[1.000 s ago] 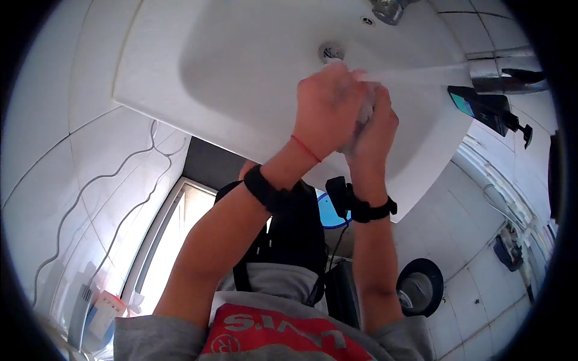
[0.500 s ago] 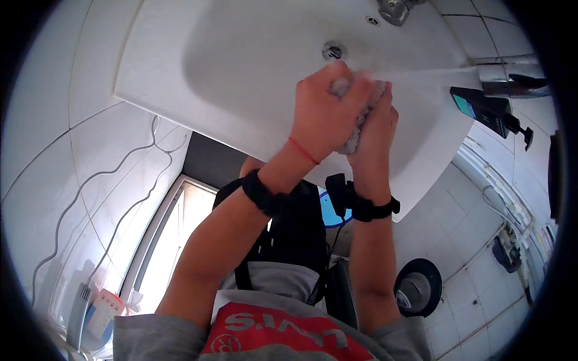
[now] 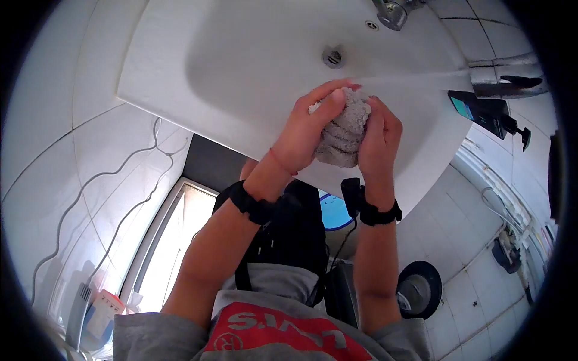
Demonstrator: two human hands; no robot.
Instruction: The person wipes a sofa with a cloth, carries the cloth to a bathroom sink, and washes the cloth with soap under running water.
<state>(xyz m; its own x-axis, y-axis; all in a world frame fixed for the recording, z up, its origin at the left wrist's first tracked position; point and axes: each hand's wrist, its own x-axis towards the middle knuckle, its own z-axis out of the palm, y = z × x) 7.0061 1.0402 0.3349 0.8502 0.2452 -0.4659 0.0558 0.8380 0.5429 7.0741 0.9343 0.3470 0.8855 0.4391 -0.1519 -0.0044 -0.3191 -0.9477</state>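
Note:
Between both hands is a bunched grey cloth (image 3: 341,138), fluffy and folded into several ridges, above the front part of the white sink (image 3: 253,90). My left hand (image 3: 307,129), a thin red string at its wrist, is closed around the left side, with the thumb across the top. My right hand (image 3: 379,135) grips the right side, fingers curled and partly hidden behind the cloth. A faint water stream (image 3: 415,79) runs from the metal tap (image 3: 506,77) at the right toward the far side of the hands. Black straps circle both wrists.
The drain (image 3: 332,56) lies beyond the hands, with another chrome fitting (image 3: 392,13) at the sink's back. A black pump bottle (image 3: 484,113) is by the right edge. On the floor tiles stands a dark round container (image 3: 419,289). A cable (image 3: 99,174) runs along the left wall.
My hands have turned and drawn slightly toward me, so the cloth's ridged face now shows. The left hand has shifted from over the cloth to its left side.

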